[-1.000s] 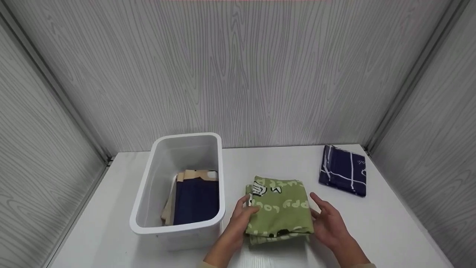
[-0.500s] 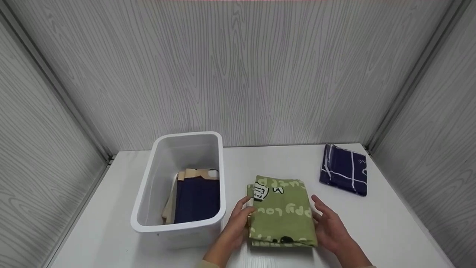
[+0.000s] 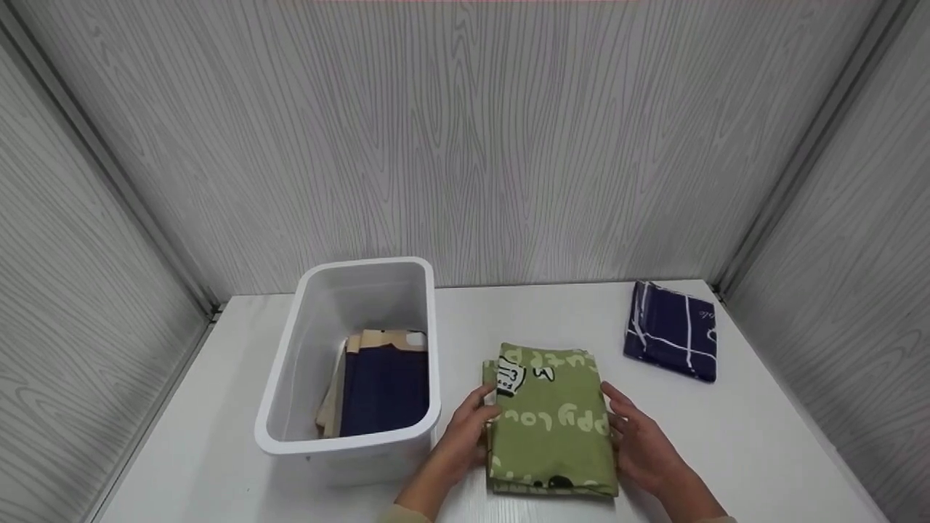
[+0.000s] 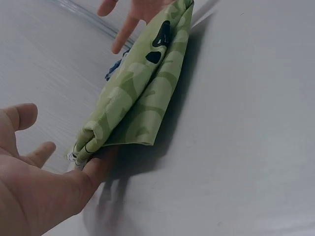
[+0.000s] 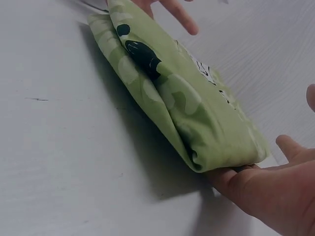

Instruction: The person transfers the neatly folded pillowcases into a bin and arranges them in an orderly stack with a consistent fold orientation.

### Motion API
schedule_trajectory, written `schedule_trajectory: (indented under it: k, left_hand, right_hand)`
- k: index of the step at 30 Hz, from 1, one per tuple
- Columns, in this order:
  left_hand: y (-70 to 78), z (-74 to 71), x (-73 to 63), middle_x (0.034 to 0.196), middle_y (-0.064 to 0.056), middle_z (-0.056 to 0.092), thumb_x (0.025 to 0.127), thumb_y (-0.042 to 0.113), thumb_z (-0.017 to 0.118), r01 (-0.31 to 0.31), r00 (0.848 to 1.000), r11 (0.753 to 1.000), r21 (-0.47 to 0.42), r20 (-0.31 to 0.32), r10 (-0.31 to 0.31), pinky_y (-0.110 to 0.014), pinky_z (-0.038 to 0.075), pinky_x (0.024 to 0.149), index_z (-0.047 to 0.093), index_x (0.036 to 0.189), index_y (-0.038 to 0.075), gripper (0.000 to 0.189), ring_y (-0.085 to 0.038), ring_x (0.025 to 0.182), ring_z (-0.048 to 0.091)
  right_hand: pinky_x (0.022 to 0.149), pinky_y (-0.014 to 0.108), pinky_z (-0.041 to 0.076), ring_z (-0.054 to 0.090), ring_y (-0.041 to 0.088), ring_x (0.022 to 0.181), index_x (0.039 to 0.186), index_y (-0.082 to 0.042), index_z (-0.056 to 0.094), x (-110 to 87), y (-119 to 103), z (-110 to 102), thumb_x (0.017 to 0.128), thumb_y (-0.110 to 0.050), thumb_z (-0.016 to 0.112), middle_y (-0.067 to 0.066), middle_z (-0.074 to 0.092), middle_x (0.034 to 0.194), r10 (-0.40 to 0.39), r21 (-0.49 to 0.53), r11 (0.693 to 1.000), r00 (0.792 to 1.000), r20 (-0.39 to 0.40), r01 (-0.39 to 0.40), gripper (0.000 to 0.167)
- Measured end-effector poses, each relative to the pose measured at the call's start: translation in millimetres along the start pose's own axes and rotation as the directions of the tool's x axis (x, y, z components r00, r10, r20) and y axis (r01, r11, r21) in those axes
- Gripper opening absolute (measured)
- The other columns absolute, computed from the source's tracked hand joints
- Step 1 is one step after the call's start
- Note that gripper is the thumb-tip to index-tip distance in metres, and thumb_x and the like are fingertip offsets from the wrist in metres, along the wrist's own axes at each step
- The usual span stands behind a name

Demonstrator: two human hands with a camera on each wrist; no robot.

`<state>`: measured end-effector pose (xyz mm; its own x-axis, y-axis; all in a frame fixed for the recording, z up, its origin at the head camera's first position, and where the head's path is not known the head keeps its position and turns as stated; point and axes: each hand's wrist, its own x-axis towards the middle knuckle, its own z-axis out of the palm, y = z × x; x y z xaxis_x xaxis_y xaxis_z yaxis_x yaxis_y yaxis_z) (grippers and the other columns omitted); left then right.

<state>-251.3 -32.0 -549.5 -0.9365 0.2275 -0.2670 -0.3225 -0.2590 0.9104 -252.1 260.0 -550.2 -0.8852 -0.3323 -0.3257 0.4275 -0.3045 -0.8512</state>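
My left hand (image 3: 463,438) and right hand (image 3: 649,452) are staying loosely open, fingers supporting the green cloth (image 3: 554,436) from beneath its sides at lower centre. The bin (image 3: 349,444) is holding folded fabric (image 3: 389,392) at centre left; a blue cloth (image 3: 670,334) is lying on the counter (image 3: 530,316) at right.

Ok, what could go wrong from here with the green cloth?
1. Unfolding: at the near edge of the folded green cloth, the layers gape and the lower layer sticks out loose, so it might drop open.
2. Slipping: the left hand and right hand have fingers under opposite edges, so an uneven lift could tip it.
3. Bumping: the white bin stands close beside the left hand, which could knock its rim.
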Motion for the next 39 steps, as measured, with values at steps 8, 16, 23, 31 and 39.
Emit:
schedule_trajectory:
  k: [8, 16, 23, 31, 39]
  left_hand:
    - [5.3, 1.4, 2.5, 0.134, -0.022, 0.053, 0.096, 0.022, 0.053, 0.019, 0.999, 0.999, -0.035, 0.045, -0.018, -0.04, 0.054, 0.088, 0.031, 0.156, 0.013, 0.064, -0.028, 0.112, 0.059]
    - [1.2, -1.2, 8.5, 0.141, -0.021, 0.049, 0.099, 0.024, 0.05, 0.023, 0.995, 0.998, -0.054, 0.102, -0.017, -0.044, 0.055, 0.087, 0.029, 0.156, 0.015, 0.062, -0.029, 0.112, 0.063]
    - [-5.2, -5.9, 16.5, 0.139, -0.018, 0.053, 0.102, 0.032, 0.05, 0.039, 0.994, 0.998, -0.052, 0.105, -0.033, -0.045, 0.056, 0.085, 0.031, 0.157, 0.019, 0.059, -0.028, 0.109, 0.065]
    - [-12.3, -8.0, 22.2, 0.119, -0.015, 0.066, 0.103, 0.048, 0.045, 0.029, 0.996, 0.999, 0.02, 0.087, -0.031, -0.045, 0.059, 0.081, 0.039, 0.154, 0.019, 0.059, -0.024, 0.101, 0.069]
    - [-15.7, -15.5, 18.2, 0.131, -0.019, 0.06, 0.106, 0.047, 0.039, -0.044, 0.991, 0.994, 0.104, 0.133, 0.029, -0.046, 0.057, 0.087, 0.037, 0.155, 0.016, 0.059, -0.028, 0.11, 0.065]
  right_hand:
    - [0.111, 0.047, 0.032, 0.006, 0.04, 0.148, 0.162, -0.028, 0.005, 2.0, -0.6, -1.9, 0.106, -0.037, 0.036, 0.02, -0.005, 0.163, -0.001, 0.019, 1.0, 1.0, 0.002, 0.001, 0.065]
    - [0.118, 0.063, 0.011, -0.008, 0.047, 0.149, 0.161, -0.024, 0.013, 5.8, 0.9, -3.7, 0.104, -0.043, 0.041, 0.018, -0.009, 0.165, 0.003, -0.116, 0.993, 0.999, -0.043, -0.008, 0.066]
    - [0.115, 0.061, 0.026, 0.005, 0.05, 0.149, 0.161, -0.026, 0.016, 10.9, -0.1, -8.6, 0.097, -0.067, 0.039, 0.028, -0.004, 0.163, 0.058, -0.19, 0.98, 0.998, -0.038, -0.064, 0.079]
    - [0.102, 0.051, 0.047, 0.049, 0.032, 0.134, 0.161, -0.032, 0.005, 11.1, 0.6, -31.1, 0.096, -0.071, 0.034, 0.018, -0.006, 0.166, 0.104, -0.039, 0.994, 0.986, 0.128, -0.1, 0.081]
    - [0.1, 0.047, 0.05, 0.056, 0.031, 0.127, 0.161, -0.033, 0.01, 10.9, 8.1, -32.7, 0.103, -0.053, 0.042, 0.017, 0.003, 0.166, 0.102, -0.031, 0.995, 0.989, 0.109, -0.099, 0.069]
